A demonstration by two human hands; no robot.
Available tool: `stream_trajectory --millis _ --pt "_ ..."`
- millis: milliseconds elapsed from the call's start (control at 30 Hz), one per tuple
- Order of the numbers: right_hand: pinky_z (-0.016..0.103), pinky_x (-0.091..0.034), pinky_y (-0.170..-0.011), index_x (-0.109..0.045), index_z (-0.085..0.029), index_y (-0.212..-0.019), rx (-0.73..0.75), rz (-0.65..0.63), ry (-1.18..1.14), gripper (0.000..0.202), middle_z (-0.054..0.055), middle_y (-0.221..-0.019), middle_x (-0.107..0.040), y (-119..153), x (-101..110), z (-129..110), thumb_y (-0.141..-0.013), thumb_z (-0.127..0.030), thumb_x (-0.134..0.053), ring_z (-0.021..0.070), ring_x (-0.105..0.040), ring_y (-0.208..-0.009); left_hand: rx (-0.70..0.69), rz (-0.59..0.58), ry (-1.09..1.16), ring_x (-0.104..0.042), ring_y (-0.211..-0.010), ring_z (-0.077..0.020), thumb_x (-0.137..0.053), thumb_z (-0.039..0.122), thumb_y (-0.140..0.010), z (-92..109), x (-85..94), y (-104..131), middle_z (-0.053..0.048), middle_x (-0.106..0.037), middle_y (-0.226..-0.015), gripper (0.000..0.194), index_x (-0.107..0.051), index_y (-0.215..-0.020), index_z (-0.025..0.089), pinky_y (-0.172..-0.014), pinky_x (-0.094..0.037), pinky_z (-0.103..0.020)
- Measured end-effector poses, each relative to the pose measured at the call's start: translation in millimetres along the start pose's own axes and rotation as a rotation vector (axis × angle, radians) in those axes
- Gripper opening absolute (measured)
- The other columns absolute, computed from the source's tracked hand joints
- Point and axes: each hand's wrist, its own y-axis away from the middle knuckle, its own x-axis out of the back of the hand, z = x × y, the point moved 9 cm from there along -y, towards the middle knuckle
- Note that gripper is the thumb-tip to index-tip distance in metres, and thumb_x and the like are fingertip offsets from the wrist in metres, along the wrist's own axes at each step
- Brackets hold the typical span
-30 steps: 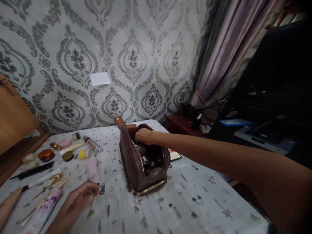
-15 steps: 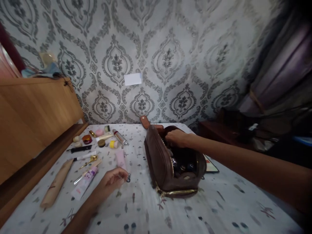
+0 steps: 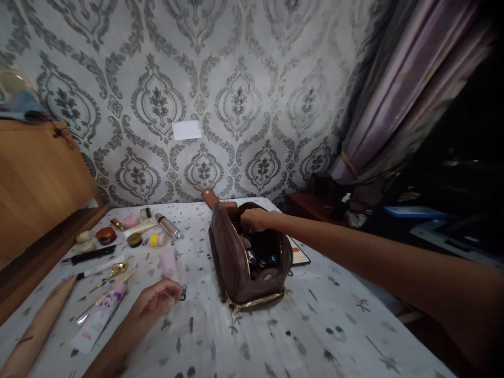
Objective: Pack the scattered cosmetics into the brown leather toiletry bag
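Observation:
A brown leather cosmetic bag stands unzipped, with dark and shiny items inside. My right hand reaches into its far end; the back of the hand shows, but the bag hides the fingertips and anything in them. My left hand rests on the cloth with its fingers loosely curled and slightly apart, nothing visibly gripped. Right at its fingertips lies a small dark metallic piece, too small to name. Just beyond that hand is a pink tube; a white and purple tube lies to its left.
Small jars, including a yellow-banded one, gold scissors, and a black pencil-like item spread across the left. A long beige case lies at the near left. Wooden furniture borders the patterned cloth; a flat card-like item sits behind the bag.
The view has turned to the right, shifting everything left in the picture. My right hand is still inside the bag, and my left hand stays beside the small metallic piece.

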Motion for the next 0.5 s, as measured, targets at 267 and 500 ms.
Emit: stream_trajectory --millis 267,500 --pt "0.029 -0.048 -0.071 -0.078 -0.011 -0.101 0.03 0.004 -0.018 0.029 0.016 -0.102 -0.076 8.4 4.3 -9.8 -0.074 -0.007 -0.065 0.0281 -0.07 -0.093 0.004 0.017 0.014 -0.055 -0.078 -0.0195 -0.063 0.063 -0.078 -7.0 0.8 1.9 -0.004 -0.064 -0.085 0.046 -0.069 -0.091 0.02 -0.069 -0.043 -0.026" --pt "0.027 -0.046 -0.07 -0.077 -0.01 -0.1 0.028 0.053 -0.06 0.029 0.015 -0.099 -0.075 16.1 16.9 -8.0 -0.075 -0.008 -0.065 0.0258 -0.069 -0.091 -0.004 0.122 0.074 -0.057 -0.079 -0.0195 -0.064 0.06 -0.079 -9.6 10.4 3.0 -0.003 -0.065 -0.081 0.042 -0.069 -0.09 0.02 -0.07 -0.043 -0.025"
